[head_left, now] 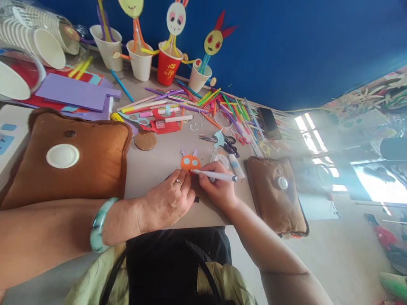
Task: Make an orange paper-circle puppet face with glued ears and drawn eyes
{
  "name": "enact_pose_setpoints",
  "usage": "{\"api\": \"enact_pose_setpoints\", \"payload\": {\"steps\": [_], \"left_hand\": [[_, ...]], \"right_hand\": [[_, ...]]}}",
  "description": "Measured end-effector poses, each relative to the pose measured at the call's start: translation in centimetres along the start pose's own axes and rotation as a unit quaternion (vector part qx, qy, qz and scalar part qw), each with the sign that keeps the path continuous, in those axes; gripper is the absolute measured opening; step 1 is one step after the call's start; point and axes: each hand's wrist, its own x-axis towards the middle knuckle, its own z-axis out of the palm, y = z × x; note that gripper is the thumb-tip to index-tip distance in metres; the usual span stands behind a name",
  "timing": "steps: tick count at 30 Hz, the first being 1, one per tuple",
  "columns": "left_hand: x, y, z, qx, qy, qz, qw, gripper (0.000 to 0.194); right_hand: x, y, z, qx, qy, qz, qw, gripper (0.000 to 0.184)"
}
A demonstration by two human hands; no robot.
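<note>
On the table in front of me lies an orange paper animal face with light blue round eyes and purple pointed ears. My left hand, with a ring and a green bangle, presses its fingers on the lower left edge of the face. A white marker is gripped in my right hand, its tip touching or very near the lower part of the face. Part of the face is hidden behind my fingers. Beyond it are dark scissors, a roll of clear tape and a glue stick.
Brown cushions flank the work spot, another cushion being at right. Paper cups with paper-faced figures stand along the blue wall. Coloured sticks and markers, purple paper, a cardboard disc and a phone lie around.
</note>
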Motion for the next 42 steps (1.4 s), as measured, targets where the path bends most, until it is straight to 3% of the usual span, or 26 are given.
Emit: {"api": "enact_pose_setpoints", "payload": {"steps": [20, 27, 29, 35, 42], "left_hand": [[0.08, -0.04, -0.15, 0.012, 0.011, 0.002, 1.0, 0.023], [-0.04, -0.04, 0.19, -0.027, 0.017, -0.003, 0.999, 0.022], [-0.06, -0.06, 0.29, -0.034, 0.016, -0.003, 0.999, 0.021], [-0.04, -0.07, 0.41, -0.021, 0.012, 0.004, 1.0, 0.021], [0.09, -0.08, 0.01, 0.005, 0.012, 0.008, 1.0, 0.023]], "right_hand": [[0.02, -0.02, -0.03, 0.002, 0.018, 0.022, 1.0, 0.005], [0.05, 0.13, -0.11, -0.002, 0.015, 0.024, 1.0, 0.007], [-0.05, 0.18, -0.22, -0.007, 0.033, 0.017, 0.999, 0.006], [-0.45, 0.25, -0.48, -0.005, 0.161, -0.008, 0.987, 0.008], [-0.15, 0.25, -0.24, 0.005, 0.1, -0.012, 0.995, 0.008]]}}
